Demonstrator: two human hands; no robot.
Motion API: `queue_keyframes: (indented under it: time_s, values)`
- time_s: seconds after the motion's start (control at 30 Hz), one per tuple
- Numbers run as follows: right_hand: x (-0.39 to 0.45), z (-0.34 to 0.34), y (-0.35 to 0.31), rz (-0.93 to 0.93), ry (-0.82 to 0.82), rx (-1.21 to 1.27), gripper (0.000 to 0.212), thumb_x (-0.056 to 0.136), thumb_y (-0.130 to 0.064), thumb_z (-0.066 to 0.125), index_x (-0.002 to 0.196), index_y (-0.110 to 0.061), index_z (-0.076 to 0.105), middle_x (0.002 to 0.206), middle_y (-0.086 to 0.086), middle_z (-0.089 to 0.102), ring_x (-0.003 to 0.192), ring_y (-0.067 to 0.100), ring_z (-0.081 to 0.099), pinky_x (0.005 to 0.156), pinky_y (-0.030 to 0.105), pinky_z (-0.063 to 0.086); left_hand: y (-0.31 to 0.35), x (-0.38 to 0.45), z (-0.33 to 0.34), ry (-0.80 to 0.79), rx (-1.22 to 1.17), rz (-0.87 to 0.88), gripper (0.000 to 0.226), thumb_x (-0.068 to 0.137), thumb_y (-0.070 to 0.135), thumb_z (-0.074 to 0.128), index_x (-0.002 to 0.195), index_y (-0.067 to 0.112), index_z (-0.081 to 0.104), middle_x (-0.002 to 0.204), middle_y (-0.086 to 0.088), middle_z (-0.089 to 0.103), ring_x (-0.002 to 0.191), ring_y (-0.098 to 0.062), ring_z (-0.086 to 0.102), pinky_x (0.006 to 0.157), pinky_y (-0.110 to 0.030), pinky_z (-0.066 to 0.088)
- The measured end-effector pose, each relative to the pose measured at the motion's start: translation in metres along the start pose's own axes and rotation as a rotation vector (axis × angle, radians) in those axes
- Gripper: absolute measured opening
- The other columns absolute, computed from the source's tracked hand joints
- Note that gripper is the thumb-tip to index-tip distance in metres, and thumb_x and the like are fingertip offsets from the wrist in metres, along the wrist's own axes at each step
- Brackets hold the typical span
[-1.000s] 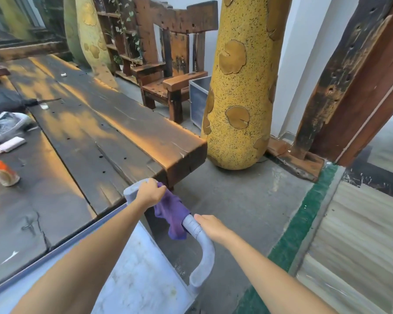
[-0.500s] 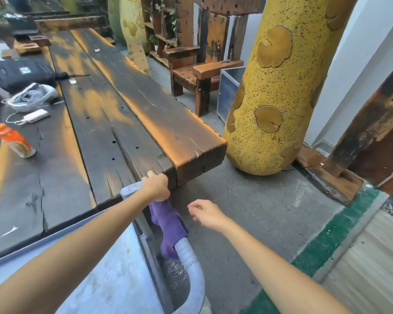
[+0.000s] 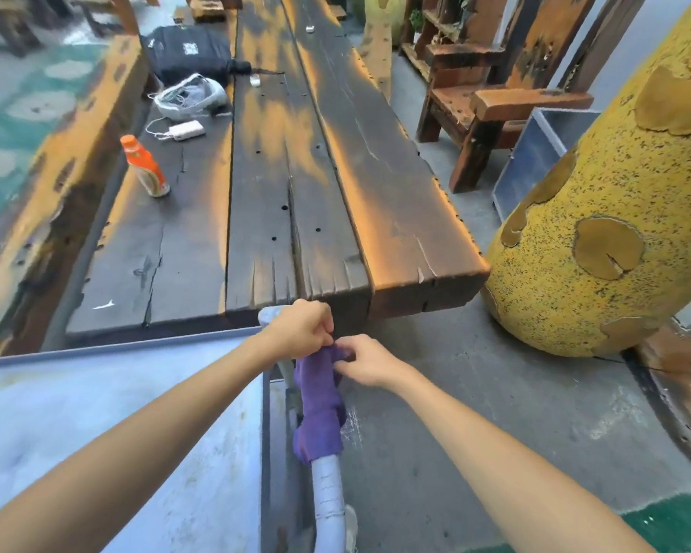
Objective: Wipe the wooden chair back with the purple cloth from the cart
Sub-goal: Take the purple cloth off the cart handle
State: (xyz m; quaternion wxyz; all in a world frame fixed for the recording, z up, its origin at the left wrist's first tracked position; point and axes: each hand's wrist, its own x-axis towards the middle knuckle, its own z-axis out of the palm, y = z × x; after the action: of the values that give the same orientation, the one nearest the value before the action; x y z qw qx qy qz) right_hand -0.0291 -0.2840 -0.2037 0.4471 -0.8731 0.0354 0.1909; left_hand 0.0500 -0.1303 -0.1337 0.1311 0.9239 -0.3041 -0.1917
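The purple cloth (image 3: 320, 409) hangs draped over the grey cart handle (image 3: 328, 500) at the lower middle. My left hand (image 3: 302, 328) is closed around the top end of that handle, just above the cloth. My right hand (image 3: 366, 359) pinches the cloth's upper edge with its fingertips. The pale cart deck (image 3: 120, 433) fills the lower left. The wooden chair (image 3: 495, 101) stands at the upper right beyond the table; its seat and armrest show, and its back runs out of the top of the frame.
A long dark wooden table (image 3: 336, 173) lies ahead, bearing an orange bottle (image 3: 144, 167), a white power bank (image 3: 184, 130), a plastic bag (image 3: 190, 97) and a black bag (image 3: 188, 53). A big yellow speckled pillar (image 3: 599, 233) and a grey bin (image 3: 535, 153) stand at right.
My right hand let go of the cart handle and came up to pinch the cloth's top edge. The view swung left and down toward the table.
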Motion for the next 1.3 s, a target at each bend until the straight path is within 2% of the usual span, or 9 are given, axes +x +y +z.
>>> queue_keyframes:
  time_s: [0.1,0.33,0.47,0.57,0.67,0.8,0.97,1.07,1.3]
  values:
    - [-0.001,-0.038,0.009,-0.068,0.049,-0.025,0.016,0.077,-0.033,0.072,0.065,-0.032,0.062,0.060,-0.009,0.057,0.060,0.005,0.048,0.062,0.029,0.043,0.000,0.005,0.001,0.078,-0.132,0.043,0.015,0.088,0.018,0.069,0.102,0.015,0.065,0.085,-0.001,0.071,0.082,-0.019,0.062,0.068,-0.022,0.041]
    - [-0.011,-0.139,0.022,-0.318,0.145,-0.119,0.020,0.085,-0.052,0.069,0.083,-0.036,0.058,0.069,-0.015,0.063,0.060,0.002,0.052,0.057,0.013,0.041,0.041,0.035,0.000,0.156,-0.394,0.198,0.022,0.095,0.027,0.064,0.113,0.015,0.058,0.080,-0.004,0.062,0.062,-0.007,0.053,0.064,-0.018,0.044]
    - [-0.018,-0.208,0.044,-0.384,0.277,-0.146,0.016,0.095,-0.042,0.063,0.092,-0.032,0.051,0.074,-0.016,0.060,0.067,0.003,0.053,0.066,0.013,0.041,0.067,0.081,-0.004,0.054,-0.301,0.077,0.059,0.095,0.065,0.045,0.064,0.015,0.050,0.055,0.009,0.043,0.050,-0.011,0.037,0.049,-0.023,0.031]
    - [-0.028,-0.271,0.069,-0.371,0.344,-0.236,0.015,0.098,-0.041,0.059,0.096,-0.030,0.049,0.075,-0.016,0.057,0.072,0.003,0.053,0.069,0.023,0.042,0.097,0.121,-0.004,0.074,-0.296,0.022,0.066,0.089,0.071,0.047,0.052,0.019,0.031,0.045,0.008,0.028,0.042,-0.011,0.027,0.042,-0.024,0.024]
    - [-0.039,-0.338,0.107,-0.301,0.373,-0.361,0.021,0.097,-0.049,0.058,0.098,-0.030,0.052,0.082,-0.011,0.061,0.078,0.017,0.056,0.076,0.040,0.050,0.142,0.169,-0.010,0.155,-0.281,0.077,0.065,0.086,0.068,0.057,0.051,0.017,0.036,0.045,0.007,0.031,0.042,-0.012,0.030,0.044,-0.025,0.024]
    - [-0.055,-0.407,0.158,-0.183,0.422,-0.459,0.039,0.089,-0.066,0.059,0.078,-0.028,0.061,0.072,-0.008,0.064,0.076,0.021,0.059,0.066,0.037,0.047,0.200,0.229,-0.024,0.133,-0.274,0.178,0.063,0.080,0.070,0.063,0.059,0.013,0.046,0.042,0.004,0.046,0.041,-0.012,0.044,0.049,-0.026,0.036]
    - [-0.062,-0.484,0.198,-0.115,0.537,-0.459,0.044,0.078,-0.079,0.055,0.058,-0.040,0.055,0.055,-0.007,0.053,0.061,0.009,0.050,0.053,0.034,0.034,0.281,0.288,-0.032,-0.292,-0.404,0.210,0.049,0.068,0.079,0.069,0.102,0.044,0.070,0.093,0.020,0.074,0.087,0.000,0.070,0.077,-0.020,0.051]
    - [-0.046,-0.526,0.213,-0.085,0.594,-0.420,0.038,0.072,-0.084,0.049,0.062,-0.047,0.056,0.057,-0.007,0.052,0.066,0.018,0.050,0.058,0.037,0.039,0.322,0.324,-0.024,-0.535,-0.645,0.146,0.056,0.075,0.060,0.077,0.122,0.033,0.066,0.117,0.008,0.074,0.109,-0.012,0.070,0.094,-0.030,0.052]
    - [0.039,-0.605,0.256,0.043,0.611,-0.299,0.043,0.076,-0.069,0.071,0.079,-0.026,0.073,0.079,-0.005,0.071,0.080,0.019,0.062,0.069,0.038,0.048,0.368,0.427,-0.024,-0.765,-1.092,-0.005,0.049,0.064,0.026,0.082,0.107,0.007,0.070,0.106,-0.020,0.074,0.094,-0.033,0.072,0.082,-0.037,0.058]
